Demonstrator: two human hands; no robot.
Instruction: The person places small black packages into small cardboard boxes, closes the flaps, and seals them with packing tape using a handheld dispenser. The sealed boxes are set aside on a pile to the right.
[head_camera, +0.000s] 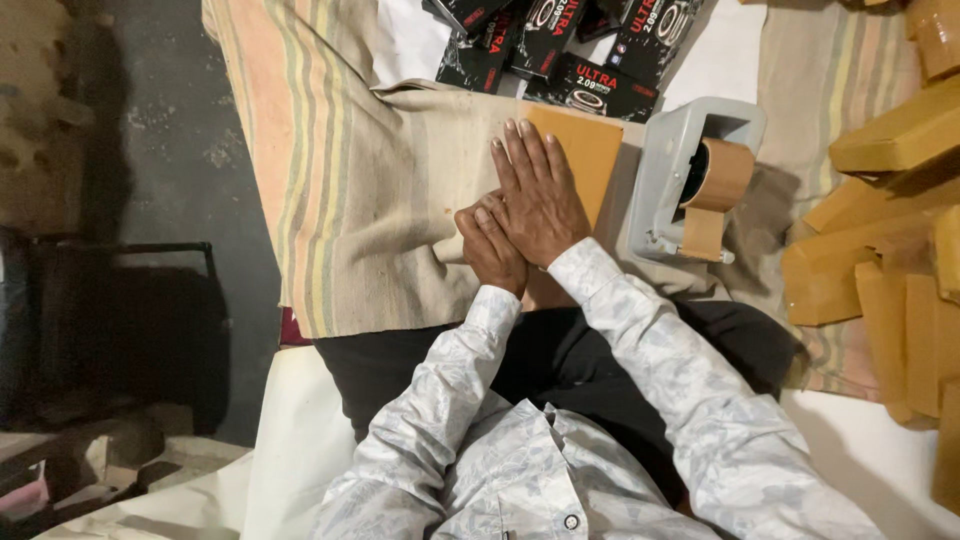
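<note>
A flat brown paper-wrapped packet (585, 150) lies on a striped cloth (350, 180) in front of me. My right hand (540, 195) lies flat on the packet, fingers stretched out and pressing down on its left part. My left hand (490, 245) is tucked under and beside the right one, fingers curled at the packet's near left edge. Both arms wear a pale patterned shirt.
A grey tape dispenser (690, 180) with a brown tape roll stands just right of the packet. Several black boxes (560, 50) lie at the far side. Several wrapped brown packets (890, 220) are piled at the right. Dark floor and a dark stand (120, 320) are on the left.
</note>
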